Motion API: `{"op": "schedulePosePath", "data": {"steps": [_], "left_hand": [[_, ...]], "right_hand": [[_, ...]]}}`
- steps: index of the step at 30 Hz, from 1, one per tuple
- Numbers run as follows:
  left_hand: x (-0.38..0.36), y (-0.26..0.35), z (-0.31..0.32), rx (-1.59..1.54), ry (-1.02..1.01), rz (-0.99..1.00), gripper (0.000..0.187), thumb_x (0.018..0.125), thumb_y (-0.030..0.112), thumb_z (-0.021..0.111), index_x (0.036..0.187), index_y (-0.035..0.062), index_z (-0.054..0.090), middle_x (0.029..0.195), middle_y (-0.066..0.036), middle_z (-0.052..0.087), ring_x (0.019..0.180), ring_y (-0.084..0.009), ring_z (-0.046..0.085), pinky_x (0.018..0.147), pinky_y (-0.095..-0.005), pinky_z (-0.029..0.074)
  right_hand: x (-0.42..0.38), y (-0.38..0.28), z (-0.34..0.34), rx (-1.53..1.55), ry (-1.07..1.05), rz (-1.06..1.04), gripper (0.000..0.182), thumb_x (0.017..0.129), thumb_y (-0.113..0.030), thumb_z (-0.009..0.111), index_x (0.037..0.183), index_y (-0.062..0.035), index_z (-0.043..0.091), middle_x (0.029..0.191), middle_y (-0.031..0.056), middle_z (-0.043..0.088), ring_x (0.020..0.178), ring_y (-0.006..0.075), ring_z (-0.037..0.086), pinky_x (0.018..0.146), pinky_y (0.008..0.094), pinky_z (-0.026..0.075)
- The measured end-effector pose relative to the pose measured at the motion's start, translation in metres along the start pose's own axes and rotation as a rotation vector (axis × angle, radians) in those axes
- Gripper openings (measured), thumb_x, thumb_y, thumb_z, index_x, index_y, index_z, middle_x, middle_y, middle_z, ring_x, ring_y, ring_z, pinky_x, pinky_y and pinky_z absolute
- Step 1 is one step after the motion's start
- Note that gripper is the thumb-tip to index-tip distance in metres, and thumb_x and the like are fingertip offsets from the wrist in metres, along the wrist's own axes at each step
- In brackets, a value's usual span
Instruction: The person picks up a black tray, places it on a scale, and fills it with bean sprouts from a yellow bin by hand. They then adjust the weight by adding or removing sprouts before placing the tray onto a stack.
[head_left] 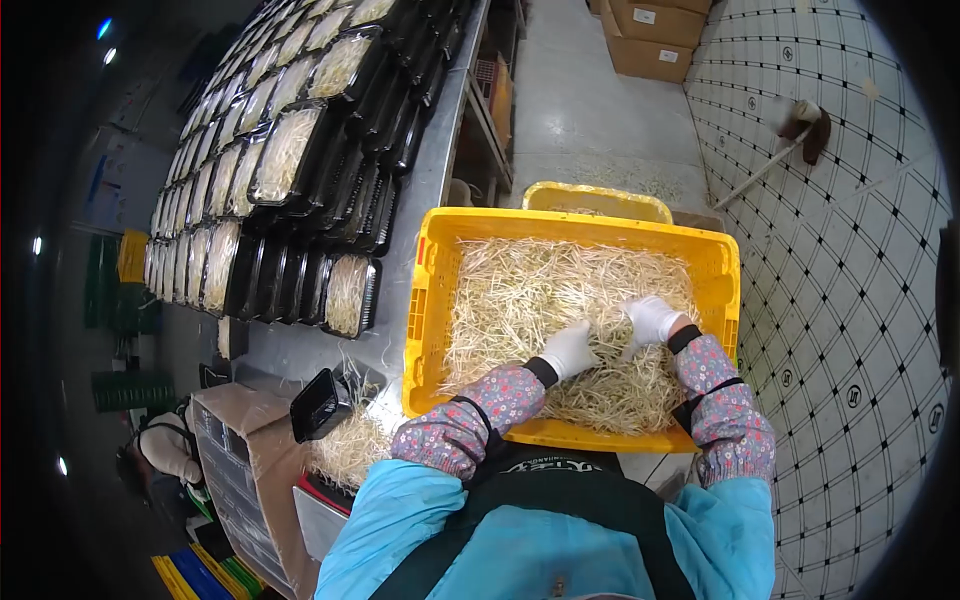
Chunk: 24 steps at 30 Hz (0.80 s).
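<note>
A yellow plastic crate [422, 300] full of bean sprouts [530, 290] is in front of me. My left hand [568, 350], in a white glove, is in the middle of the sprouts, its fingers curled into them and partly hidden. To its right, my right hand [650, 322], also gloved in white, has its fingers bent around sprouts and points toward the left hand. A gap separates the two hands. Between and below them the sprouts form a darker, tangled heap [625, 390].
Black trays packed with sprouts [285, 155] are stacked on a metal table [425, 170] at left. An empty black tray [321, 404] lies by loose sprouts [350, 445] and a cardboard box [250, 410]. Another yellow crate [600, 194] stands beyond. A person [165, 450] is at far left.
</note>
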<state>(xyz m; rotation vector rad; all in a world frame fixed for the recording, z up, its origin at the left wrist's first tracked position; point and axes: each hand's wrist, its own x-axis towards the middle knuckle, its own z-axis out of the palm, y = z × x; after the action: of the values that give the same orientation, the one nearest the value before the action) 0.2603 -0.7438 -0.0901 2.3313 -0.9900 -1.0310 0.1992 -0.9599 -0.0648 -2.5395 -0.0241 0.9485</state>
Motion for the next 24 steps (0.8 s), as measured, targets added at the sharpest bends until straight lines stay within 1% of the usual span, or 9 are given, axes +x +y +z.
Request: {"op": "schedulePosePath", "data": {"steps": [4, 7, 8, 12, 15, 17, 18, 22, 24], "left_hand": [[-0.011, 0.000, -0.020, -0.164, 0.102, 0.131, 0.045, 0.074, 0.024, 0.072, 0.113, 0.0061, 0.058, 0.105, -0.022, 0.068, 0.096, -0.0407, 0.066, 0.084, -0.0459, 0.054], [0.009, -0.021, -0.051, -0.083, 0.180, 0.510, 0.047, 0.083, 0.026, 0.074, 0.123, 0.0064, 0.059, 0.108, -0.019, 0.068, 0.099, -0.0351, 0.067, 0.086, -0.0397, 0.054], [-0.022, 0.009, -0.109, -0.117, 0.165, 0.284, 0.047, 0.083, 0.030, 0.075, 0.122, 0.0087, 0.061, 0.109, -0.016, 0.067, 0.098, -0.0343, 0.067, 0.086, -0.0397, 0.055], [-0.019, -0.041, -0.178, 0.056, 0.446, 0.543, 0.058, 0.078, 0.024, 0.077, 0.130, 0.0099, 0.057, 0.114, -0.013, 0.065, 0.106, -0.0338, 0.063, 0.090, -0.0406, 0.052], [-0.003, -0.087, -0.176, 0.312, 0.488, 0.582, 0.067, 0.076, 0.024, 0.078, 0.137, 0.0095, 0.053, 0.130, -0.015, 0.058, 0.126, -0.0363, 0.052, 0.101, -0.0489, 0.045], [-0.023, -0.119, -0.136, 0.640, 0.320, 0.355, 0.079, 0.074, 0.024, 0.079, 0.143, 0.0082, 0.044, 0.147, -0.019, 0.045, 0.139, -0.0419, 0.038, 0.109, -0.0522, 0.038], [-0.035, -0.138, -0.111, 0.425, 0.136, 0.251, 0.092, 0.075, 0.030, 0.078, 0.152, 0.0089, 0.031, 0.157, -0.020, 0.031, 0.146, -0.0435, 0.025, 0.113, -0.0589, 0.030], [-0.120, -0.130, -0.094, 0.325, -0.115, 0.343, 0.089, 0.084, 0.047, 0.073, 0.153, 0.0087, 0.032, 0.157, -0.021, 0.029, 0.148, -0.0459, 0.020, 0.116, -0.0558, 0.027], [-0.132, -0.125, -0.113, 0.290, -0.183, 0.403, 0.081, 0.087, 0.046, 0.072, 0.151, 0.0104, 0.037, 0.153, -0.022, 0.038, 0.144, -0.0430, 0.032, 0.115, -0.0486, 0.033]], "right_hand": [[-0.017, -0.008, -0.019, 0.019, 0.120, -0.030, 0.078, 0.056, -0.049, 0.088, 0.119, -0.0096, 0.065, 0.098, 0.0219, 0.071, 0.094, 0.0395, 0.068, 0.086, 0.0447, 0.053], [-0.032, -0.037, -0.057, 0.002, 0.341, -0.048, 0.055, 0.062, -0.042, 0.080, 0.104, -0.0091, 0.067, 0.083, 0.0205, 0.070, 0.082, 0.0376, 0.069, 0.076, 0.0452, 0.055], [-0.035, -0.053, -0.072, 0.003, 0.341, -0.043, 0.055, 0.062, -0.042, 0.080, 0.104, -0.0091, 0.067, 0.083, 0.0205, 0.070, 0.082, 0.0376, 0.069, 0.076, 0.0452, 0.055], [0.000, -0.120, -0.101, -0.020, 0.692, -0.019, 0.050, 0.064, -0.037, 0.082, 0.099, -0.0058, 0.063, 0.085, 0.0170, 0.068, 0.082, 0.0346, 0.069, 0.075, 0.0444, 0.054], [0.067, -0.129, -0.055, -0.027, 0.703, -0.012, 0.074, 0.065, -0.038, 0.085, 0.123, -0.0034, 0.054, 0.108, 0.0169, 0.063, 0.107, 0.0321, 0.062, 0.091, 0.0456, 0.048], [0.076, -0.139, -0.002, -0.086, 0.657, -0.059, 0.095, 0.068, -0.049, 0.081, 0.140, -0.0005, 0.041, 0.129, 0.0223, 0.053, 0.125, 0.0379, 0.049, 0.102, 0.0508, 0.041], [0.067, -0.148, 0.024, -0.154, 0.651, -0.105, 0.105, 0.072, -0.057, 0.077, 0.148, 0.0015, 0.033, 0.139, 0.0254, 0.046, 0.131, 0.0424, 0.042, 0.106, 0.0537, 0.036], [-0.001, -0.168, 0.063, -0.074, 0.514, -0.194, 0.089, 0.088, -0.056, 0.061, 0.150, -0.0002, 0.030, 0.147, 0.0253, 0.037, 0.136, 0.0476, 0.034, 0.108, 0.0615, 0.033], [-0.020, -0.159, 0.057, -0.038, 0.431, -0.200, 0.089, 0.090, -0.057, 0.060, 0.151, 0.0001, 0.030, 0.150, 0.0294, 0.035, 0.136, 0.0488, 0.037, 0.109, 0.0570, 0.035]]}}
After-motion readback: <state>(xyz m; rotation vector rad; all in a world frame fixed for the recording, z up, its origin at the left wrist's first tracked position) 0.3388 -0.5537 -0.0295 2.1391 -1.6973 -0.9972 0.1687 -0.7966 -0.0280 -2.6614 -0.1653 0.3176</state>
